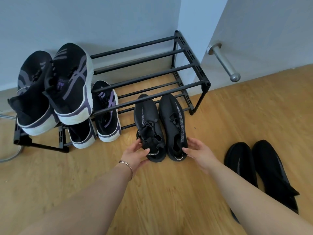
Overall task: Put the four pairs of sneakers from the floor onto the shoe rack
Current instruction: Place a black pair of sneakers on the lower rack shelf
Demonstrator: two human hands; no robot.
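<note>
— What are the person's hands doing?

— The left hand [136,154] is pinching the heel collar of the left black sneaker [149,128], fingers curling around it. The right hand [197,150] is lying open against the heel of the right black sneaker [174,126], fingers spread, not closing on it.

— Where is that pair sitting?

— On the wooden floor [152,192], toes pointing away from the grip and reaching under the shoe rack [191,63].

— And the other sneakers?

— Up and left of the grip, one purple-striped pair [67,82] is resting on the top bars, another [94,122] below. A third black pair [260,172] is lying on the floor, right of the right hand.
</note>
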